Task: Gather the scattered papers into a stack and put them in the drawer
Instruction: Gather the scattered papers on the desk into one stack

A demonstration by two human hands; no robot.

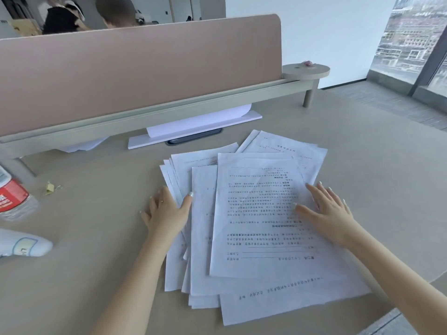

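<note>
Your left hand [167,211] lies flat and open, thumb on the left edge of the papers [254,226], holding nothing. Your right hand [331,213] rests splayed on the top sheet, its grip wide. The papers lie fanned and uneven on the desk [96,238] between your hands; the print faces away, too small to read. Left of your left hand: a yellow binder clip [50,188], a red-labelled bottle [14,197], bare desk between. Beyond the papers stands a pink divider [133,73].
</note>
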